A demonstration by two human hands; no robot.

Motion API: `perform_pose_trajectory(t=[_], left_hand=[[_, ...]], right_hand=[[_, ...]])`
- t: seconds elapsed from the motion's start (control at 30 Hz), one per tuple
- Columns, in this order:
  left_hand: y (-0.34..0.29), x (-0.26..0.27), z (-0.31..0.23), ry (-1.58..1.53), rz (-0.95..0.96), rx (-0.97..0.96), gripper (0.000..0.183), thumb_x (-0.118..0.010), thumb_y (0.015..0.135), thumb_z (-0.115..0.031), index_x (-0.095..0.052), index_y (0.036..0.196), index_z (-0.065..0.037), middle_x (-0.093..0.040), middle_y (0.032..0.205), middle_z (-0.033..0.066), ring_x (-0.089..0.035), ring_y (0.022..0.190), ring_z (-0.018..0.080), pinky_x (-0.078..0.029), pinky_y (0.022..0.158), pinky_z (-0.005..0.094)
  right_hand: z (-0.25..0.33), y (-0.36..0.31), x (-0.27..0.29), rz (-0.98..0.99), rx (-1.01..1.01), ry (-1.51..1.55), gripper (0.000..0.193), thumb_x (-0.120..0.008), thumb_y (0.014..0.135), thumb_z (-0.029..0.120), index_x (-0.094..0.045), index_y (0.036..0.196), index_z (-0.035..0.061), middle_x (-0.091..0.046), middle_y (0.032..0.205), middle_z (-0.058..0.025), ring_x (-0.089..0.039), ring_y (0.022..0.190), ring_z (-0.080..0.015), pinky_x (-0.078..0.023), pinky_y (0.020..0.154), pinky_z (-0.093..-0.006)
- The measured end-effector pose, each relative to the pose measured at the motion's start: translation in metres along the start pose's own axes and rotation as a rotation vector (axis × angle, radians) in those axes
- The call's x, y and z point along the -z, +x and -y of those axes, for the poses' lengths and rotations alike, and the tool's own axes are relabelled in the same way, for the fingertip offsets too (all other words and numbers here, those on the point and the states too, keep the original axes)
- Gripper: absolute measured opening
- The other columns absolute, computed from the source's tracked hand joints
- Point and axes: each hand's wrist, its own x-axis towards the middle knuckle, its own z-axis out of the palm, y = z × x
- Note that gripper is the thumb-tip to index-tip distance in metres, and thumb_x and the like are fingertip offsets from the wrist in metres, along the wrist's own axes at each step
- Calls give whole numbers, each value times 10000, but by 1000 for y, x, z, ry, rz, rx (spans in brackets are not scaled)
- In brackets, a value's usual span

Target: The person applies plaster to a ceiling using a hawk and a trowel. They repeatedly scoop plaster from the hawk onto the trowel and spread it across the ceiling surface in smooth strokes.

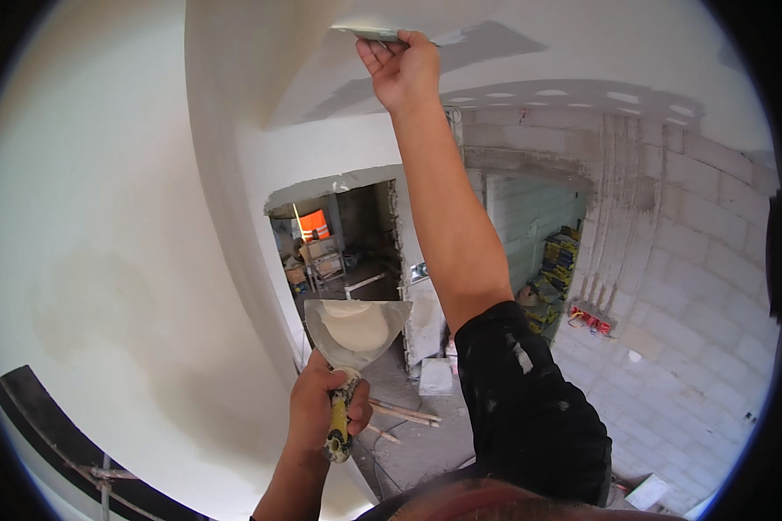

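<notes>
My left hand [310,406] is closed round the worn yellow-and-black handle of a wide putty knife [389,319]. The knife points upward in front of me, and a smooth mound of white filler [356,326] lies on its broad metal blade. Overhead, my raised right hand [406,74] grips a thin, flat metal scraper blade [369,35] at the ceiling surface [308,74]; most of the blade is seen edge-on. A grey patch [495,45] spreads over the white ceiling just beyond that hand.
To the left stands a smooth white wall [122,200] with a damp-looking stain. Ahead is a rough doorway [330,189] with an orange vest [314,226] beyond. A bare block wall [686,234] with a red socket box [591,319] rises at right. Wooden sticks [404,412] lie on the floor below.
</notes>
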Motion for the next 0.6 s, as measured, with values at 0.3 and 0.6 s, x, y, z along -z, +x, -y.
perform_pose_trajectory(t=[0.3, 0.6], left_hand=[[-2, -1, -5, -64, 49, 34, 531, -433, 847, -109, -400, 1369, -22, -611, 1179, 188, -463, 460, 138, -399, 318, 257], [3, -4, -12, -77, 112, 90, 508, -394, 872, -94, -392, 1378, -41, -599, 1083, 180, -468, 469, 161, -405, 365, 293]], right_hand=[[58, -26, -40, 39, 74, 10, 250, -437, 974, 133, -525, 1132, -39, -658, 1122, -198, -658, 1119, -328, -549, 924, -412], [116, -62, -82, 124, 232, -43, 267, -424, 971, 119, -504, 1118, -89, -647, 1123, -236, -659, 1096, -361, -551, 957, -417]])
